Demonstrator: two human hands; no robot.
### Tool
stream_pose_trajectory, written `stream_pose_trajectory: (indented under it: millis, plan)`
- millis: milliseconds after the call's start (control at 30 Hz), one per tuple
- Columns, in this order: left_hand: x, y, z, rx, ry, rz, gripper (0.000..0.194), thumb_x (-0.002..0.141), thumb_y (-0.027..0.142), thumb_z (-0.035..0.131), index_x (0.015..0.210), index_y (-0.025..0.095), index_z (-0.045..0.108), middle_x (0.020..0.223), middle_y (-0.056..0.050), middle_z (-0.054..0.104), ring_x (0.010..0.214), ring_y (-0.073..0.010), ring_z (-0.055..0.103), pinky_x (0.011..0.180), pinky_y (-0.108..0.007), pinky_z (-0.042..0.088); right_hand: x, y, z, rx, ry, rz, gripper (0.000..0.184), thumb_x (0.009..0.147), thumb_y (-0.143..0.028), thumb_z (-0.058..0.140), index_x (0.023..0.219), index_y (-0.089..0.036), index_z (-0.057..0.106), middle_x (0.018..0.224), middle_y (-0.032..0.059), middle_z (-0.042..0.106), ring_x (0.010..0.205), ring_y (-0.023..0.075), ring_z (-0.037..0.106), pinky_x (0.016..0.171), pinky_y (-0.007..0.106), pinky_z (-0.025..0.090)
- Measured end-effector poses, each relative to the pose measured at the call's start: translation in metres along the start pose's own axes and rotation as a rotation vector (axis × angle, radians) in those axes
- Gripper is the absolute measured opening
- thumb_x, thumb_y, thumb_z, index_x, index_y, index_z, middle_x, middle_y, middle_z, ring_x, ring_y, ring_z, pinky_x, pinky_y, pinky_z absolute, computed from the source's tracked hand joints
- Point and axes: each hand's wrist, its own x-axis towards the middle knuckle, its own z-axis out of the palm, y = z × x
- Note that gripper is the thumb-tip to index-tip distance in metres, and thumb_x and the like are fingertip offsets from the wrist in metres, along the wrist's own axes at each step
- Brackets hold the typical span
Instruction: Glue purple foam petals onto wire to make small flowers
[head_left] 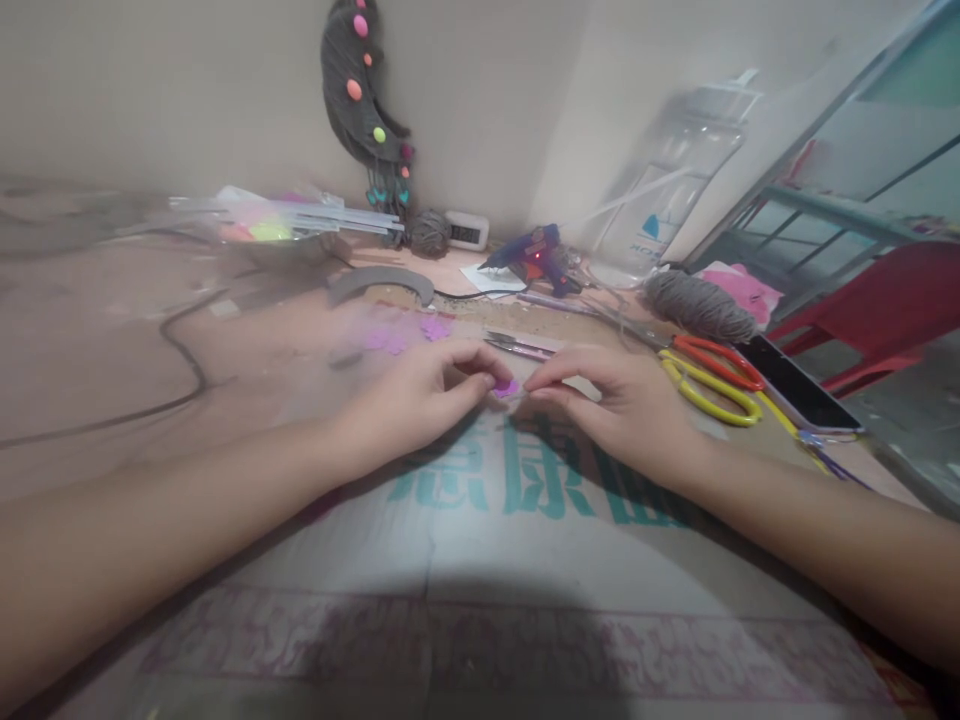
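Note:
Between the thumb and index finger of my left hand (450,385) is a small purple piece (506,388), perhaps paper or felt; its exact shape is blurred. My right hand (619,400) faces it from the right, thumb and index finger brought together just beside the piece. Whether those fingertips hold anything is too small to make out. Behind the hands lie more purple cut pieces (436,327) and a pair of tweezers or small slim tool (521,345). Under both hands is a pale printed sheet (480,560) with large green characters.
A blue glue gun (529,255) with a red light stands at the back. Scissors with red and yellow handles (712,385), a phone (799,385), grey yarn (701,305) and a clear bottle (667,190) are on the right. A grey arc (382,284) and a black cord (191,360) lie left.

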Motion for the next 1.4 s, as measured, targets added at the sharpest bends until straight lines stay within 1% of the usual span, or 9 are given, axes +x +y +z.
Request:
stream_pose_trajectory:
  millis: [133, 233, 333, 467, 600, 767, 900, 1133, 1400]
  plan:
    - [0.0, -0.001, 0.001, -0.003, -0.021, -0.035, 0.02, 0.088, 0.023, 0.052, 0.095, 0.022, 0.07, 0.091, 0.0, 0.073, 0.085, -0.0164, 0.066, 0.079, -0.028, 0.051, 0.001, 0.005, 0.003, -0.08, 0.011, -0.177, 0.009, 0.089, -0.018, 0.061, 0.085, -0.021, 0.068, 0.074, 0.0015, 0.069, 0.071, 0.0143, 0.062, 0.068, 0.028, 0.047]
    - [-0.001, -0.001, 0.001, -0.026, -0.029, -0.078, 0.021, 0.089, 0.03, 0.054, 0.098, 0.022, 0.071, 0.097, -0.002, 0.074, 0.091, -0.0188, 0.067, 0.084, -0.031, 0.051, 0.001, 0.008, 0.004, -0.182, 0.027, -0.273, 0.011, 0.091, -0.018, 0.058, 0.086, -0.021, 0.067, 0.077, 0.0034, 0.069, 0.074, 0.0159, 0.06, 0.069, 0.029, 0.046]
    - [0.0, 0.0, 0.001, -0.087, -0.048, -0.088, 0.024, 0.088, 0.037, 0.057, 0.099, 0.021, 0.07, 0.1, -0.003, 0.074, 0.094, -0.0203, 0.067, 0.086, -0.033, 0.051, 0.0, 0.011, 0.004, -0.277, 0.045, -0.349, 0.012, 0.093, -0.019, 0.056, 0.088, -0.021, 0.067, 0.079, 0.0045, 0.069, 0.076, 0.0171, 0.059, 0.07, 0.03, 0.046]
    - [0.001, -0.001, 0.001, -0.145, -0.058, -0.11, 0.025, 0.088, 0.038, 0.06, 0.102, 0.02, 0.069, 0.101, -0.004, 0.073, 0.094, -0.0202, 0.068, 0.088, -0.034, 0.051, 0.0, 0.014, 0.002, -0.294, 0.079, -0.373, 0.009, 0.091, -0.016, 0.058, 0.089, -0.019, 0.067, 0.079, 0.0052, 0.068, 0.075, 0.0165, 0.058, 0.069, 0.029, 0.046]
    - [0.001, -0.005, 0.001, -0.157, -0.053, -0.111, 0.025, 0.089, 0.037, 0.059, 0.103, 0.019, 0.067, 0.103, -0.005, 0.072, 0.096, -0.0203, 0.067, 0.09, -0.036, 0.05, 0.001, 0.015, 0.002, -0.271, 0.114, -0.409, 0.008, 0.09, -0.014, 0.059, 0.087, -0.018, 0.066, 0.078, 0.0049, 0.068, 0.074, 0.0162, 0.057, 0.067, 0.028, 0.046]
    - [0.003, -0.005, 0.002, -0.185, -0.03, -0.082, 0.015, 0.088, 0.029, 0.059, 0.094, 0.017, 0.064, 0.092, -0.003, 0.07, 0.087, -0.0168, 0.066, 0.083, -0.032, 0.051, 0.001, 0.013, 0.003, -0.246, 0.092, -0.401, 0.008, 0.091, -0.015, 0.059, 0.088, -0.017, 0.066, 0.077, 0.0052, 0.068, 0.074, 0.0164, 0.058, 0.067, 0.029, 0.047]
    - [0.004, -0.005, 0.001, -0.175, -0.02, -0.023, 0.009, 0.088, 0.022, 0.058, 0.089, 0.016, 0.064, 0.089, -0.002, 0.069, 0.085, -0.0147, 0.065, 0.083, -0.029, 0.051, 0.001, 0.013, 0.005, -0.273, 0.073, -0.409, 0.009, 0.092, -0.015, 0.058, 0.089, -0.02, 0.065, 0.077, 0.0038, 0.068, 0.073, 0.0161, 0.058, 0.066, 0.029, 0.046]
    - [0.002, -0.01, 0.002, -0.174, -0.075, -0.025, 0.016, 0.091, 0.026, 0.056, 0.098, 0.019, 0.069, 0.095, -0.001, 0.073, 0.087, -0.0157, 0.068, 0.083, -0.029, 0.053, 0.001, 0.015, 0.005, -0.266, 0.07, -0.356, 0.01, 0.093, -0.017, 0.057, 0.091, -0.024, 0.064, 0.079, 0.0031, 0.068, 0.075, 0.0174, 0.06, 0.068, 0.032, 0.048]
    - [0.001, -0.001, -0.001, -0.121, -0.076, -0.042, 0.023, 0.089, 0.026, 0.053, 0.101, 0.019, 0.073, 0.102, -0.004, 0.075, 0.093, -0.0185, 0.069, 0.088, -0.033, 0.054, 0.001, 0.015, 0.008, -0.286, 0.063, -0.395, 0.011, 0.093, -0.018, 0.056, 0.087, -0.02, 0.065, 0.077, 0.0038, 0.069, 0.073, 0.0162, 0.059, 0.067, 0.03, 0.045]
